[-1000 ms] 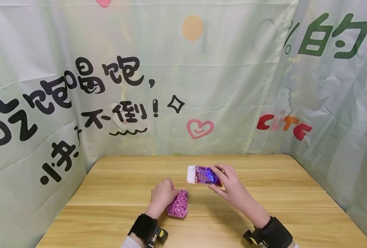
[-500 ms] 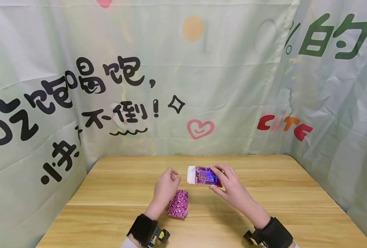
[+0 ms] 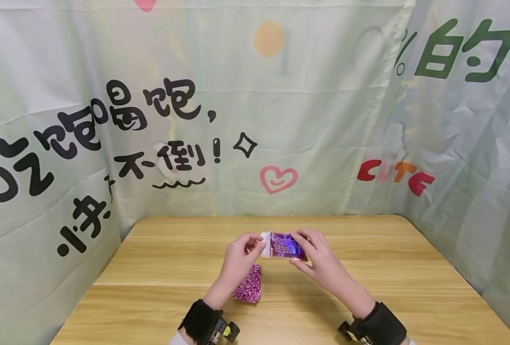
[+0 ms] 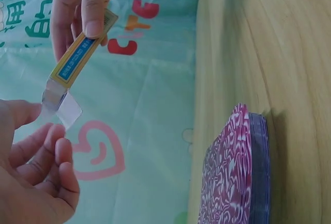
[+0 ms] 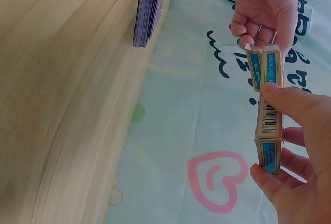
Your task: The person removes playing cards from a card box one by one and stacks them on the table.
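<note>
My right hand [image 3: 321, 256] grips a small purple card box [image 3: 287, 245] by its right end, above the table. The box has a shiny printed face, and its narrow side shows a blue label and a barcode [image 5: 269, 116]. White flaps [image 4: 69, 113] stick out at its open left end. Right beside these flaps is my left hand [image 3: 239, 256], fingers loosely bent and a gap showing between thumb and fingertips; the thumb tip seems to touch a flap. Below the left hand a deck of cards [image 3: 248, 285] with a pink-and-white patterned back lies stacked on the table, partly covered by that hand.
The wooden table [image 3: 367, 278] reaches back to a pale green printed cloth [image 3: 323, 120], which also hangs at both sides. Each wrist wears a black strap [image 3: 381, 323] with a small camera.
My left hand has left the deck of cards, rising and moving right to the box's flaps. The right hand keeps holding the box in nearly the same place.
</note>
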Demonstrator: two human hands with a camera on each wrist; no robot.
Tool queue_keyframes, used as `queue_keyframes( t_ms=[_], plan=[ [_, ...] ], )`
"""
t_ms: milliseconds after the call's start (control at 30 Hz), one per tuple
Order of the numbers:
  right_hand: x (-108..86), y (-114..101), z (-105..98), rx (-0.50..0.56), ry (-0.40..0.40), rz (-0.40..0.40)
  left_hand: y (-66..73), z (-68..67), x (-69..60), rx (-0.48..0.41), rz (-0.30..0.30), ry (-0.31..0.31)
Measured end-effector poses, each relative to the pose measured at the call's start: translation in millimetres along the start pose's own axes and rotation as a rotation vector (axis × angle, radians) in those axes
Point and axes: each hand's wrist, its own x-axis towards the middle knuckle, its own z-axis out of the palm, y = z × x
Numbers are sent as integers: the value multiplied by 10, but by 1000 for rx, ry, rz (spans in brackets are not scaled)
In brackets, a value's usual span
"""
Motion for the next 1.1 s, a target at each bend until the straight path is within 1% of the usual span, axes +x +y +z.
queue_keyframes(
  t_ms=[133,233,333,500,600,700,800,867,967,1100],
  plan=[
    [7,-25,-5,5,1,-27,-17,16,-10,-3,-37,-55],
    [15,-50,-6,7,-11,-34,-24,32,-17,-1,-63,-83],
    [17,-58,3,5,-13,-43,-18,42,-21,3,-87,-98],
    [11,-59,-2,9,-22,-45,6,18,-14,29,-96,-111],
    [3,-58,-13,10,-32,-29,-2,-4,-4,49,-106,-120],
    [-1,-52,-15,6,-26,-24,-13,-30,4,48,-109,-119],
    [1,-42,-17,3,-15,-22,-13,-58,9,32,-118,-100],
    [2,-31,-23,1,-13,-13,-7,-75,12,16,-129,-70],
    [5,-11,-37,4,-9,4,-3,-94,23,-19,-153,-7],
    [14,7,-56,7,-3,18,4,-116,42,-113,-212,81]
  ],
)
